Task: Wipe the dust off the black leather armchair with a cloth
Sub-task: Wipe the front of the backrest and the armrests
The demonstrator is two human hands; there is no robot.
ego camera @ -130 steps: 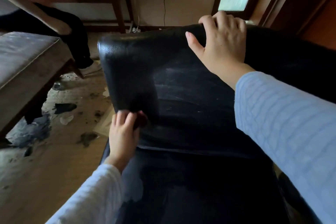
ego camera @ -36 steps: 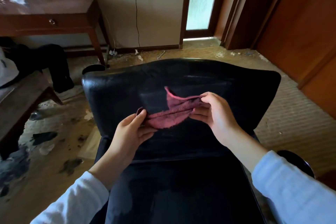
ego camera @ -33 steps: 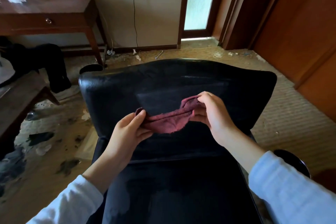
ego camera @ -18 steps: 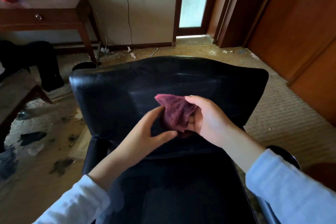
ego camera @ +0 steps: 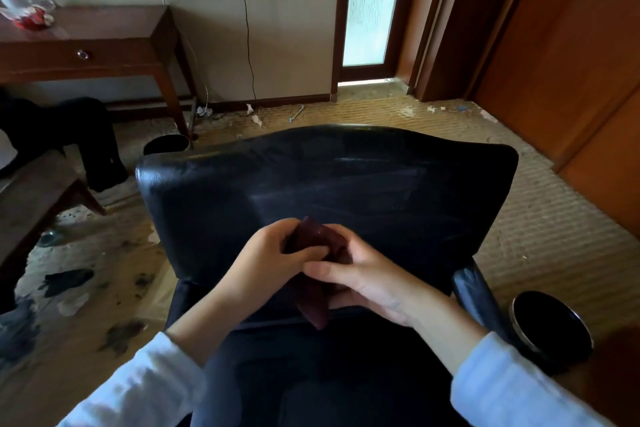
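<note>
Both grips are closed on the dark red cloth (ego camera: 317, 236). The left hand (ego camera: 273, 255) pinches its upper fold between thumb and curled fingers. The right hand (ego camera: 375, 282) lays its thumb across the front and wraps its fingers round the back, so the cloth is bunched small between them with one tail hanging below. It is held in front of the lower part of the backrest of the black leather armchair (ego camera: 346, 180), above the seam where the back meets the seat; whether it touches the leather cannot be told. This looks like a pause to fold the cloth into a pad, not a wiping stroke. The next move would call for settling the pad in one hand, laying it flat against the leather and sweeping with even pressure, with the other hand free to steady the chair. The backrest looks glossy along its top edge, while its middle is duller with faint grey streaks, probably dust that remains. The seat below is dark and hard to judge. The right armrest (ego camera: 474, 291) shines. Beside it on the littered floor (ego camera: 540, 204) stands a round black bin (ego camera: 550, 333); a wooden tabletop (ego camera: 97, 24) with a drawer stands against the far wall on the left.
</note>
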